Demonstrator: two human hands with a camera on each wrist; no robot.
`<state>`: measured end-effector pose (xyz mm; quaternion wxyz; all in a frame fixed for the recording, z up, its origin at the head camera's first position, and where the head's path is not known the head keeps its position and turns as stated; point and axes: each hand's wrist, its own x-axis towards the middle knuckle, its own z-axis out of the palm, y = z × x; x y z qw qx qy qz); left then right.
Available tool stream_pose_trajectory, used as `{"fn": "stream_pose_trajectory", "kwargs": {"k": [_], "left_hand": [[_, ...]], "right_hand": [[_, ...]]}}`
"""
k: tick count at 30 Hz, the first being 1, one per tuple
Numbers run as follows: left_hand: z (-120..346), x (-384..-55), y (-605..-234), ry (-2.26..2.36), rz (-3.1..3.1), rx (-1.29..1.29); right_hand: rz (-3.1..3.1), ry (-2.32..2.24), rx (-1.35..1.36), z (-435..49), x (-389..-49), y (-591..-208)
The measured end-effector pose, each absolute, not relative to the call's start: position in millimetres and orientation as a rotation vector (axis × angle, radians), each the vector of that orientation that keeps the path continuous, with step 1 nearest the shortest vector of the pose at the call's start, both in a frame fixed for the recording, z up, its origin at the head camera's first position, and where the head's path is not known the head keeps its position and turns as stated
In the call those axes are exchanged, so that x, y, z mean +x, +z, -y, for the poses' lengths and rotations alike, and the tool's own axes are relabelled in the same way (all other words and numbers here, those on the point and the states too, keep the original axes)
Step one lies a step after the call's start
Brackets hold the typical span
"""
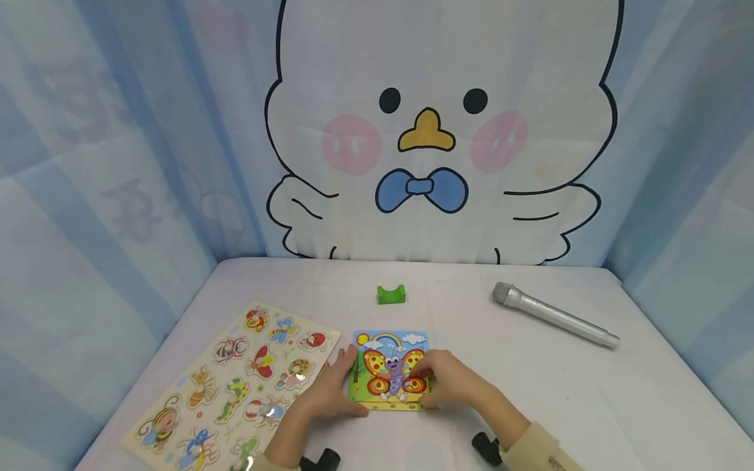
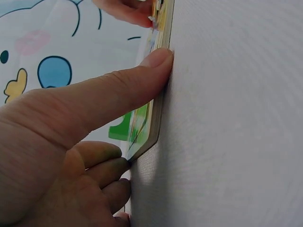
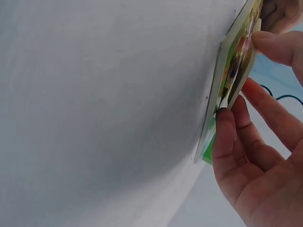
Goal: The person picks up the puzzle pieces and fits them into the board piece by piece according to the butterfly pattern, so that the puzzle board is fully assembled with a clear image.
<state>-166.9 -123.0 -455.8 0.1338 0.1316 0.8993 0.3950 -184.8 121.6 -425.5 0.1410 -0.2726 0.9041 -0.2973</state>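
A small square jigsaw puzzle with a butterfly, rainbow and sun lies flat at the near middle of the table. My left hand holds it by the left side. In the left wrist view, its thumb presses the near edge while curled fingertips touch the side near the corner. Over the puzzle's right part, my right hand pinches a thin puzzle piece between thumb and fingers. That piece tilts slightly off the board in the right wrist view. My fingers hide part of the butterfly's right wing.
Left of the puzzle lies a large insect picture board, partly behind my left forearm. A green block with a curved notch stands beyond the puzzle. A silver microphone lies at the right. Printed curtains surround the white table.
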Motion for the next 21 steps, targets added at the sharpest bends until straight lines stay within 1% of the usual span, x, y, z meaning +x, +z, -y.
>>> {"fn": "stream_pose_trajectory", "kwargs": {"k": [8,21], "left_hand": [[122.4,-166.7,-455.7,1.135,-2.609,0.378],[121.8,-166.1,-455.4,1.161,-2.597,0.379]], "right_hand": [[-2.616,-0.797,-0.740,-113.8,-183.2,-421.8],[-2.633,-0.772,-0.731,-114.8,-182.7,-423.8]]}}
